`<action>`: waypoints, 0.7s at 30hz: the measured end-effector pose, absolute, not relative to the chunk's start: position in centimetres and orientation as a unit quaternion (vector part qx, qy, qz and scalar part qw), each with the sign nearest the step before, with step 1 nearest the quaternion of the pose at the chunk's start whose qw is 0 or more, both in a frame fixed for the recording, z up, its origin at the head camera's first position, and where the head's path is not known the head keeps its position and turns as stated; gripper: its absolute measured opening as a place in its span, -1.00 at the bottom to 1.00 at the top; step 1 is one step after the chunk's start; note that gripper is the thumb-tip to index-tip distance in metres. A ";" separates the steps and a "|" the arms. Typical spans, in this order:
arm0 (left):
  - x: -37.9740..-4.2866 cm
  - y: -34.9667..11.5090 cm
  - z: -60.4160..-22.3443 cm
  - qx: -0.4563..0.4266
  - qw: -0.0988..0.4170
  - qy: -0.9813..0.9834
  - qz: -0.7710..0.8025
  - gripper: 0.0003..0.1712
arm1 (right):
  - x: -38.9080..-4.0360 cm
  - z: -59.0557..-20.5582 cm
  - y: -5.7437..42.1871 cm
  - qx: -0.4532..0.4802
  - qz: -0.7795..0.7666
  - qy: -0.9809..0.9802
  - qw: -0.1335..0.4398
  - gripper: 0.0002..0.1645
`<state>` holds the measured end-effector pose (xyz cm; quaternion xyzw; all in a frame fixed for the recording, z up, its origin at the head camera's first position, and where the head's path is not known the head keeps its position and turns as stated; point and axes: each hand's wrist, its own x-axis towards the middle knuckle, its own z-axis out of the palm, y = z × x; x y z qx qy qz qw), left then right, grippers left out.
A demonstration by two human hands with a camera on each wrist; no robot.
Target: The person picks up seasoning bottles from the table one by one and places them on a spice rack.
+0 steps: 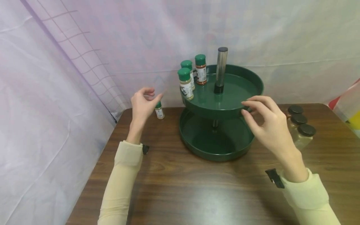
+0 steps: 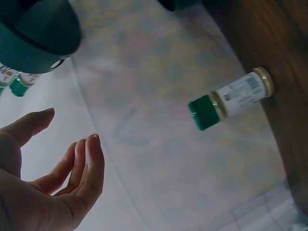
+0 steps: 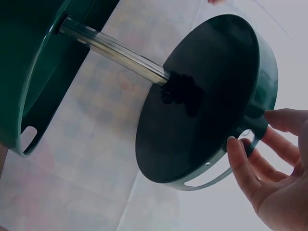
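Three green-capped jars (image 1: 186, 84) in my two-tier rack's (image 1: 216, 113) upper tray (image 1: 239, 86).
Hands well apart: left hand (image 1: 142, 106) loosely curved near a lone green-capped jar (image 1: 159, 113) by the desk's (image 1: 168, 187) back edge; right hand (image 1: 267, 125) at the upper tray's rim, can't tell if pinching. White label (image 2: 242, 94), print unreadable.

No word, brand or number can be read. The small cylindrical jar with a green cap (image 2: 231, 99) on the brown wood-grain table (image 1: 163, 187) bears a white label (image 2: 244, 95) with dark print and a barcode-like patch (image 2: 252, 82), too small to make out. On the round dark-green upper tray (image 1: 239, 89), 3 green-capped cylindrical jars (image 1: 201, 73) carry white printed labels (image 1: 187, 88), their wording illegible.
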<state>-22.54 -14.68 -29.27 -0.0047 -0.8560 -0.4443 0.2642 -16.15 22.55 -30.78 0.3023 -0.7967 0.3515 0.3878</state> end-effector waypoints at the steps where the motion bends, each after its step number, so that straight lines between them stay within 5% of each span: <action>1: -22.6 -14.8 -29.6 0.000 0.263 -0.857 -0.442 -0.54 | -16.2 -30.8 22.6 0.304 0.352 -0.796 0.387 -0.63; 21: -24.7 -16.0 -33.6 0.096 0.211 -0.883 -0.408 -0.49 | -16.7 -30.9 23.2 0.328 0.342 -0.791 0.388 -0.63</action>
